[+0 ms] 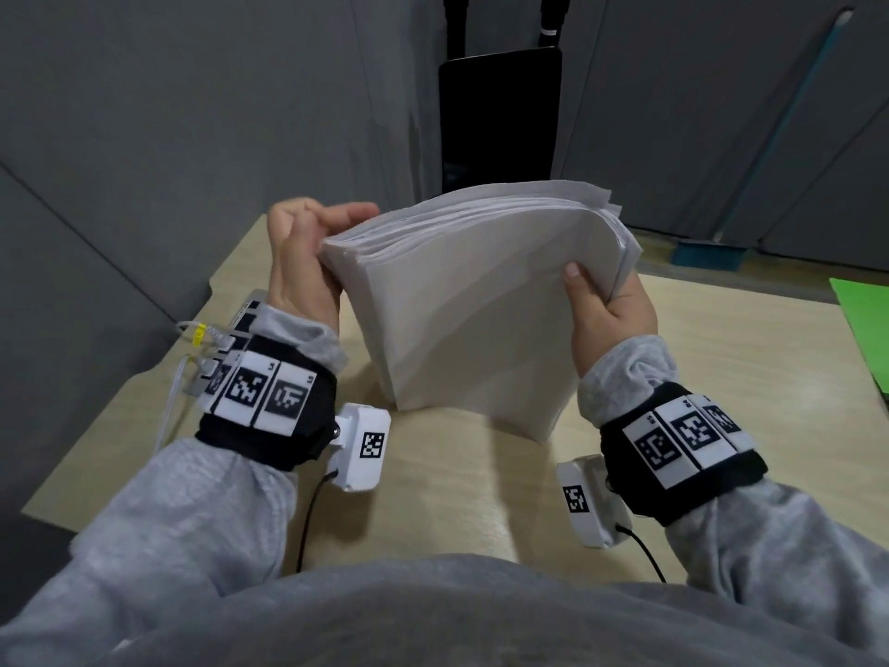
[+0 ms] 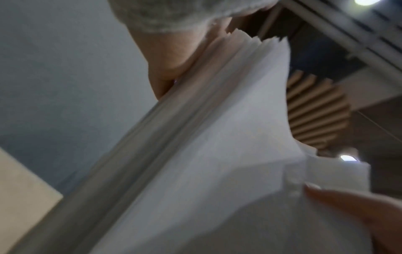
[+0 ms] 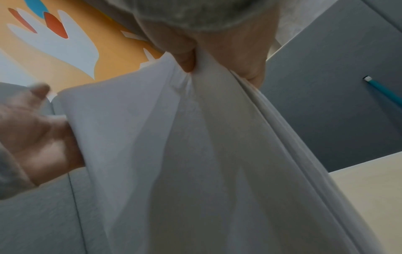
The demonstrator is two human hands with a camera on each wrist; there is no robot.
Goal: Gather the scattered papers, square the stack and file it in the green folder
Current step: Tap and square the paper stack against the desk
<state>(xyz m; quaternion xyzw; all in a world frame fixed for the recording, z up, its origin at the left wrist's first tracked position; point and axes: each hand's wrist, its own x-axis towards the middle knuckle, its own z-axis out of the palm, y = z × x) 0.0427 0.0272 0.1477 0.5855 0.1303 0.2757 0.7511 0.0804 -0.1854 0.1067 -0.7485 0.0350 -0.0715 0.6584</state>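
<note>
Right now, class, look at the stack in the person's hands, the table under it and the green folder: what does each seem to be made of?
Stack: thin white matte paper; the sheets bend and fan at the edges.
Table: pale wood-look top, probably laminate; faint grain, smooth low sheen.
Green folder: bright green flat sheet, card or plastic; only a corner shows, so unclear.

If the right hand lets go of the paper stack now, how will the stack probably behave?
The paper stack is probably floppy: its top already curves over between the left hand and the right hand. The sheets may slide apart, since the upper edges look uneven. It likely tips, standing on edge on the table.
</note>
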